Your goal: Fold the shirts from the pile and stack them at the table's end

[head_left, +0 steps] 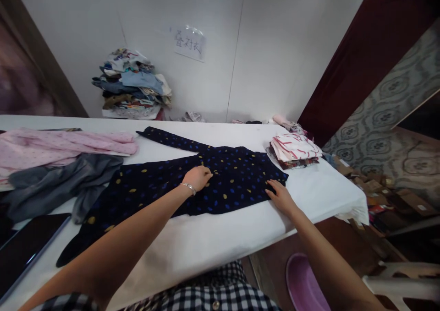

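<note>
A dark navy long-sleeved shirt with blue and yellow spots lies spread across the white table. One sleeve stretches out toward the back left, and dark cloth reaches the near left behind my left forearm. My left hand, wearing a bracelet, is over the middle of the shirt with its fingers pinched together on the fabric. At the shirt's right end my right hand rests on the cloth near its edge, fingers stretched out and apart. Just beyond that end sits a stack of folded clothes, a white and red one on top.
Pink cloth and a grey garment lie at the left, near a dark flat device. A tall clothes pile stands by the wall. Below the table are a purple basin and a white plastic stool.
</note>
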Tool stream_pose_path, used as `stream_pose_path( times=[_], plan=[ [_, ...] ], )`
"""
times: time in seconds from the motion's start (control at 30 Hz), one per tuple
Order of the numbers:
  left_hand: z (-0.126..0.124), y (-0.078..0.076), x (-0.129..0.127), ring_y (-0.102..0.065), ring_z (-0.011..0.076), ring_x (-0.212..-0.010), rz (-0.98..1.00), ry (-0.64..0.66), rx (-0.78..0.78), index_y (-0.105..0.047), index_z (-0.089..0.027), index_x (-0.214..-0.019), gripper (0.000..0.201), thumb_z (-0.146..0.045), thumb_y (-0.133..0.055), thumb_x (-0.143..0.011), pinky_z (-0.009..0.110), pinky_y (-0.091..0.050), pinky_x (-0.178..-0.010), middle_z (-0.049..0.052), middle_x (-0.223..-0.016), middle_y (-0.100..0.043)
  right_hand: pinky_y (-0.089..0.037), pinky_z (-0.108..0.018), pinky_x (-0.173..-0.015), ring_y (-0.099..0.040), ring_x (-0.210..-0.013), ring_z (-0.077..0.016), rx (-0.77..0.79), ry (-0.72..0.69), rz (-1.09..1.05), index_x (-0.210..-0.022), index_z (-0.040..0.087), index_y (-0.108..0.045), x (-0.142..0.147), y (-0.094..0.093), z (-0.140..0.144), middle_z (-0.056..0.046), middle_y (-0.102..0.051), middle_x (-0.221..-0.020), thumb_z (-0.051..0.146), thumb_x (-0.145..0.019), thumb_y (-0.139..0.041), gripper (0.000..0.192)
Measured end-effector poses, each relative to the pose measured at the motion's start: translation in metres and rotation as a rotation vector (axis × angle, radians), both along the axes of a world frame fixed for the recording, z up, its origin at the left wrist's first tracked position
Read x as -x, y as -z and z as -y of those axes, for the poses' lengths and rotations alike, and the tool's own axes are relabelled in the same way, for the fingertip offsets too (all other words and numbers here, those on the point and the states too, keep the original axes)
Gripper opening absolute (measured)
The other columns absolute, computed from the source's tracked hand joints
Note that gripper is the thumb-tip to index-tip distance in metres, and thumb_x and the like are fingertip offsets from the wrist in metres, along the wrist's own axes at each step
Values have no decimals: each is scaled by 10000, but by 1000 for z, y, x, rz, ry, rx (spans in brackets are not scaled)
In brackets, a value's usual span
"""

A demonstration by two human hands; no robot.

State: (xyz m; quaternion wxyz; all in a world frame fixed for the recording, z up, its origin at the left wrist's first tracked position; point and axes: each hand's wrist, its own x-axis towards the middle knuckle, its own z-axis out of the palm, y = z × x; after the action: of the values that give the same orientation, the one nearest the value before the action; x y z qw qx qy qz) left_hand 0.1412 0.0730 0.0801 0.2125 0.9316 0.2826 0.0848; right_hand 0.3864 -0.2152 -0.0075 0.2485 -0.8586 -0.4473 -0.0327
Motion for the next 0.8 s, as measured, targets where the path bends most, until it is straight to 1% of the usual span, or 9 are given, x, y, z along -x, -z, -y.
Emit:
stream_pose_path(
  times=[0.07, 0.13, 0.2, 0.27, 0.37, 0.43, 0.53, 0.67, 0.8],
  plan=[
    [-3, -13, 4, -648, 182, -868, 108, -49, 113, -673, -199, -837, 263, -363, -469, -867, 281, -492, -787, 39, -918, -702, -350, -510, -1113, -465, -1312, -298, -29, -18, -29, -1256, 173, -613, 0, 3, 2, -143, -565, -1349, 448, -871, -512, 483],
    [-5, -25, 11, -652, 171, -800, 238, -120, 312, -640, -194, -817, 257, -393, -478, -843, 269, -505, -730, 31, -816, -695, -347, -511, -1115, -460, -1316, -299, -49, -35, -44, -1252, 175, -617, -1, 4, 3, -142, -566, -1349, 463, -873, -513, 487],
    [-7, -30, 20, -650, 174, -738, 295, -179, 437, -616, -195, -803, 244, -409, -499, -817, 269, -508, -668, 29, -747, -678, -346, -516, -1114, -460, -1315, -302, -61, -44, -55, -1250, 179, -621, -2, 5, 3, -141, -567, -1347, 470, -870, -518, 490],
    [-8, -27, 27, -647, 191, -741, 210, -196, 332, -624, -202, -816, 267, -442, -508, -808, 291, -506, -673, 42, -774, -684, -341, -525, -1114, -458, -1315, -305, -75, -50, -61, -1249, 193, -624, -3, 7, 3, -133, -570, -1345, 469, -866, -525, 482],
    [-7, -11, 33, -643, 242, -910, 41, -154, 77, -654, -198, -960, 352, -485, -522, -806, 343, -489, -808, 97, -1028, -688, -326, -539, -1119, -451, -1319, -308, -87, -53, -59, -1251, 210, -624, -3, 8, 3, -118, -575, -1342, 466, -864, -530, 473],
    [-4, 1, 31, -604, 271, -1052, -12, -113, 22, -636, -189, -1070, 397, -471, -526, -813, 359, -459, -886, 126, -1194, -635, -315, -540, -1124, -450, -1319, -313, -87, -46, -53, -1258, 200, -620, -1, 7, 3, -124, -570, -1346, 471, -865, -527, 486],
    [2, 9, 21, -600, 281, -1045, -53, -98, 35, -661, -183, -946, 273, -385, -528, -818, 363, -450, -874, 130, -1119, -659, -305, -523, -1133, -417, -1346, -305, -100, -45, -54, -1306, 182, -580, 4, 3, 6, -139, -527, -1390, 487, -872, -515, 534],
    [9, -3, 10, -632, 241, -849, -25, -109, 119, -616, -195, -738, 211, -335, -490, -832, 329, -463, -764, 76, -836, -679, -273, -508, -1150, -299, -1419, -279, -118, -131, -62, -1362, 220, -520, 10, -2, 11, -104, -424, -1483, 496, -868, -535, 567],
    [14, -22, 13, -628, 193, -810, 55, -71, 255, -591, -211, -726, 311, -451, -445, -858, 274, -477, -723, 17, -805, -674, -267, -533, -1138, -307, -1413, -301, -40, -219, -40, -1334, 239, -551, 13, -6, 12, -101, -439, -1473, 476, -834, -596, 555]
  ],
)
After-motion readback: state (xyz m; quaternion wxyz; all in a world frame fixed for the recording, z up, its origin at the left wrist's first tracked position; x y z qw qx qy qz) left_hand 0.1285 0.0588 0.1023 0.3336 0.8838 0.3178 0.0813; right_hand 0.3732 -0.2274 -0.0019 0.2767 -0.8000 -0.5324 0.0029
